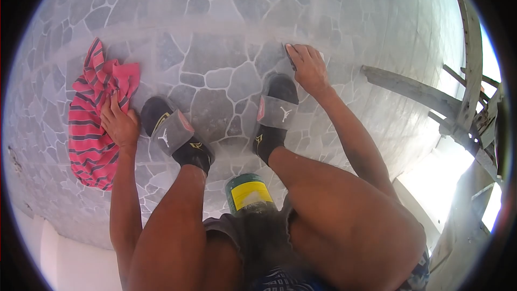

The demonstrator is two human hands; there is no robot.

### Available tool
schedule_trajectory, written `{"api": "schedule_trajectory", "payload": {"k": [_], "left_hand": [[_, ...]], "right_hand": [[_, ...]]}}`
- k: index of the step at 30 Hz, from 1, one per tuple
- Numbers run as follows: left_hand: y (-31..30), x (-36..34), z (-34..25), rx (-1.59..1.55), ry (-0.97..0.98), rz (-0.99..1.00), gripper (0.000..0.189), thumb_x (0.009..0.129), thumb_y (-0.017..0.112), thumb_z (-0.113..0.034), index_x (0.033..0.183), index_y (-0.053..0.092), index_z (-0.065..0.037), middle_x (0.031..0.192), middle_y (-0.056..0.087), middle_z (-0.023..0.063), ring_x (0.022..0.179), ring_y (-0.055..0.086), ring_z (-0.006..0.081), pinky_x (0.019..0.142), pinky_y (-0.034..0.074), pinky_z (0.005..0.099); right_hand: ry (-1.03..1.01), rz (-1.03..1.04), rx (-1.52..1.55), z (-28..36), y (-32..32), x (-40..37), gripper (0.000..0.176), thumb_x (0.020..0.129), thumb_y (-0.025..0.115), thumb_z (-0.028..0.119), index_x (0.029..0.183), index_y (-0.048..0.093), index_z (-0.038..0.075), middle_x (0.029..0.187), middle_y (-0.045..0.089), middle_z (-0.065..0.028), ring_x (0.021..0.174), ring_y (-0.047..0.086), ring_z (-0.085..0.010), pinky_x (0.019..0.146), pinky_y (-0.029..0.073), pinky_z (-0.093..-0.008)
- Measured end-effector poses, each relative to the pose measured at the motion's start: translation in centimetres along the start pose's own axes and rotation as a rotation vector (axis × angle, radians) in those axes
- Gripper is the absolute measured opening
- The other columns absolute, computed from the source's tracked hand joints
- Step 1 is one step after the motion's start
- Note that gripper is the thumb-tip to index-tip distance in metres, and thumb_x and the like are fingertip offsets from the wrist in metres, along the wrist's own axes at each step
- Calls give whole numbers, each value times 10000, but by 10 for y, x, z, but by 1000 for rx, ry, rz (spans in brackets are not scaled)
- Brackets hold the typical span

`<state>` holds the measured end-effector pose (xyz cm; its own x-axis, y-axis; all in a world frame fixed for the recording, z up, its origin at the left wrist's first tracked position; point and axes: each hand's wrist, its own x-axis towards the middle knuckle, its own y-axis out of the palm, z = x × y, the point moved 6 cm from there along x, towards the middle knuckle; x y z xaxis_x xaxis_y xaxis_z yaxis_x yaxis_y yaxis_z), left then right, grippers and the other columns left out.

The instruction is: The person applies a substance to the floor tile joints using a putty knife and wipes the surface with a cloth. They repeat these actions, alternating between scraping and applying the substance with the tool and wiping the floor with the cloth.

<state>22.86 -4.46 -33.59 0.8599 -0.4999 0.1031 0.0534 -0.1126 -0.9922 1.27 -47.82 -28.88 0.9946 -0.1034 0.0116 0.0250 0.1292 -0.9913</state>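
Observation:
A pink cloth with dark stripes (92, 140) lies bunched on the stone-patterned floor (215, 59) at the left. My left hand (118, 121) rests on its right edge, fingers apart and pointing up the view. Beyond my right foot, my right hand (309, 67) is low over the floor, its fingers closed round a thin dark-edged tool (290, 56). Most of that tool is hidden by the hand, so its kind is unclear.
My feet wear black socks and sandals (171, 132). A green container with a yellow label (250, 194) stands between my legs. Wooden beams (414, 89) jut in at the right, beside a pale wall (425, 27). A white ledge (81, 261) is at the lower left.

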Motion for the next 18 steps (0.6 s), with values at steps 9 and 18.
{"api": "schedule_trajectory", "payload": {"k": [9, 18], "left_hand": [[1, 0, 0, 20, 5, 0, 591, 793, 577, -168, 1378, 490, -140, 1328, 511, 133, 1202, 486, 348, 993, 377, 465], [4, 0, 3, 18, 26, -19, 611, 788, 590, -174, 1387, 477, -145, 1324, 507, 135, 1196, 488, 349, 993, 379, 465]], "right_hand": [[1, 33, -28, -3, 7, 2, 535, 701, 665, -14, 1230, 607, 37, 1074, 621, -74, 989, 601, -260, 861, 497, -366], [-76, -24, -15, 0, 3, -2, 540, 689, 664, -29, 1222, 616, 39, 1068, 625, -67, 965, 610, -251, 849, 506, -372]]}}
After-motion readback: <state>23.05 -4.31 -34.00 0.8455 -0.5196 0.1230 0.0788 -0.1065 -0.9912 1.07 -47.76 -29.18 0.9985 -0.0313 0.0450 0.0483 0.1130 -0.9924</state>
